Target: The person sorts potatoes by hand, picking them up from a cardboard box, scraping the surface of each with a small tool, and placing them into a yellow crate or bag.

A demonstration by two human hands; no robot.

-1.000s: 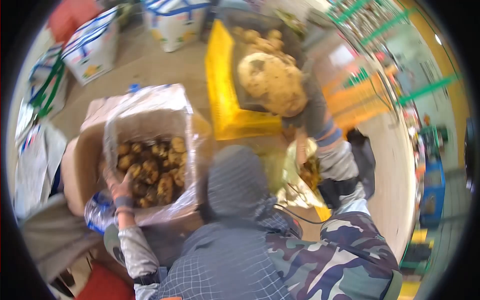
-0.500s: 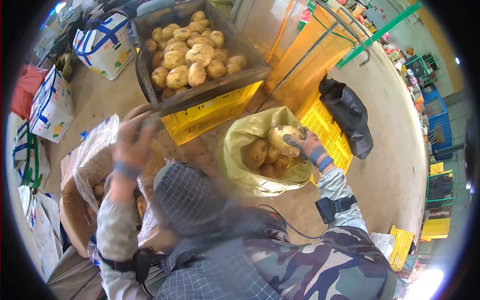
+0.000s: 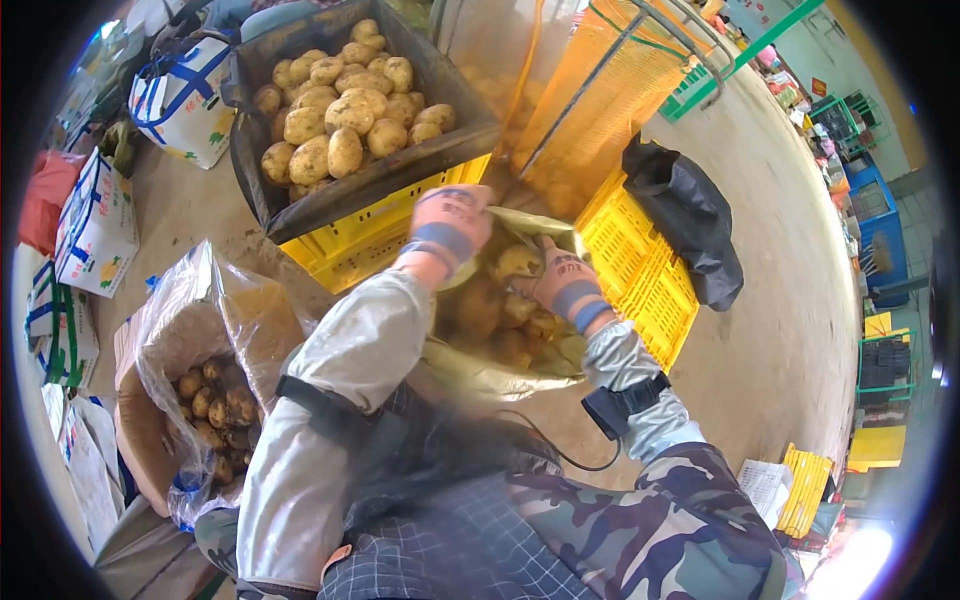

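A yellow-green plastic sack (image 3: 480, 378) with several potatoes in it stands open in front of me. My left hand (image 3: 450, 226), in a pinkish glove, is closed at the sack's far left rim. Inside the mouth of the sack, my gloved right hand (image 3: 566, 284) grips a potato (image 3: 517, 262), thumb on top and fingers around its side. More potatoes lie below it, partly blurred and shaded. Beyond the left hand, a black-lined crate (image 3: 365, 178) heaped with potatoes rests on a yellow crate (image 3: 345, 245).
A cardboard box (image 3: 140, 425) lined with clear plastic holds dark, dirty potatoes at my left. Yellow crates (image 3: 640, 270) with a black bag (image 3: 685, 215) stand right of the sack. An orange mesh sack (image 3: 590, 95) hangs on a metal frame behind. White bags (image 3: 95, 225) line the left.
My left hand has moved right, from near the black-lined crate's corner to the sack's rim. My right hand has lowered its potato into the sack. The view has shifted slightly.
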